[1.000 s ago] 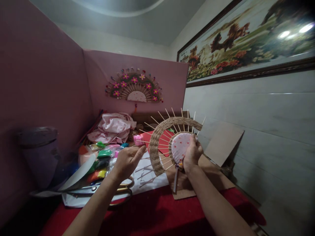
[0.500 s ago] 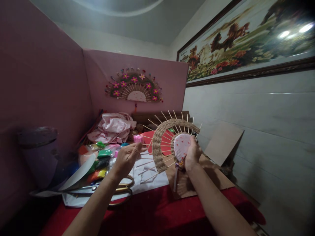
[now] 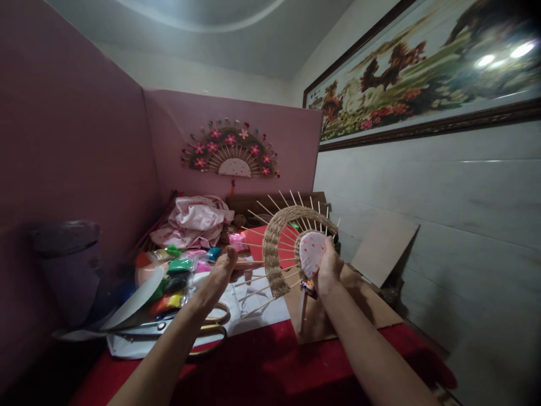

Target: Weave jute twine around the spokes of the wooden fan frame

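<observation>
A half-round woven fan with thin wooden sticks poking past its twine band is held up over the table. Its inner half-disc is covered in white cloth with small pinkish-red spots. My right hand grips the fan at this cloth part, with the thumb on the front and the other fingers hidden behind. My left hand is beside the left stick ends, thumb raised and fingers stretched out toward the sticks; whether they touch is unclear. A small colourful trim and a pale strip show below the half-disc.
Large scissors lie on white paper at the left, near several bags of coloured clay. Crumpled pink cloth sits behind. A brown board rests on the red tablecloth. A decorated fan hangs on the pink panel.
My left hand has turned, its thumb now pointing up and its fingers straighter under the stick ends. The fan has shifted very slightly in my right hand's grip.
</observation>
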Demonstrator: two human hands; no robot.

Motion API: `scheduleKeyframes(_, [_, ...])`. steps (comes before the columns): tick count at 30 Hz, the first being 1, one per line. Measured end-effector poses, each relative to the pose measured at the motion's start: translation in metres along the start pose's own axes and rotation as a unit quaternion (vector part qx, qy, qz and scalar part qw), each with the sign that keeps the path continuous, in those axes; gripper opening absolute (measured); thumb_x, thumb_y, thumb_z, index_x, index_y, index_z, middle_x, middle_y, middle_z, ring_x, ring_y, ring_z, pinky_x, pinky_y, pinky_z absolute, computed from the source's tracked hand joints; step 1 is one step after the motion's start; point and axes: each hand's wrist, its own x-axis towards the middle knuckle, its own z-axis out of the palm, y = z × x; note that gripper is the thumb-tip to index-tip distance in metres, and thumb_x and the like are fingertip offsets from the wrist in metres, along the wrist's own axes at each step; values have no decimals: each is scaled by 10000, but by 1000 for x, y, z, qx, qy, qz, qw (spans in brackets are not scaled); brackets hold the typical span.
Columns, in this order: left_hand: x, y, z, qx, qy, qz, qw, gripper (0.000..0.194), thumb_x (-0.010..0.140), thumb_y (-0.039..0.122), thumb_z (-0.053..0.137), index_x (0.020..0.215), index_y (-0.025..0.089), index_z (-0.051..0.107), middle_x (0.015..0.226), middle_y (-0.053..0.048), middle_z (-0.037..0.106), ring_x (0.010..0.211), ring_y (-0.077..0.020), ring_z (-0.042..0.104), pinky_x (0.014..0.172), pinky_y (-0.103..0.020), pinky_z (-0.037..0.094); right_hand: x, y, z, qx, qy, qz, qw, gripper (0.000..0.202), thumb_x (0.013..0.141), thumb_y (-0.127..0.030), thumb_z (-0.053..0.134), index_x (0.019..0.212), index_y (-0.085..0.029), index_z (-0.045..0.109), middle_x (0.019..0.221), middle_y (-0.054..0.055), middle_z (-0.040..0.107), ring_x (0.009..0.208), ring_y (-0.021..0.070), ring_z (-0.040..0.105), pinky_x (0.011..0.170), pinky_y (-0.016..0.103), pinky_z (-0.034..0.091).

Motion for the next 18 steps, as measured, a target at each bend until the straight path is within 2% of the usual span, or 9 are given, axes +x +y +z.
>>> scheduleKeyframes(7, [-1,7,1,56,1,-1,998,904,708,760,97,752,116,730,559,-105,602,588,-176,529,506,-256,411,-7,-15,4,20,49,10,999,410,688,-483,585,828,-98,608,769,46,630,647,151,595,561,268,511])
scheduleKeyframes(13, [2,4,0,111,33,36,993,849,736,735,141,794,128,732,661,-94,620,642,-175,529,589,-274,426,-6,-20,4,-7,79,-47,996,428,705,-515,550,812,-103,594,782,66,620,694,160,583,566,258,502])
scheduleKeyframes(18, [0,2,2,207,61,75,974,666,830,603,221,857,163,720,794,-77,632,747,-182,553,659,-265,415,0,-17,2,1,73,-67,995,439,707,-558,526,784,-127,557,741,44,592,647,155,576,562,276,501])
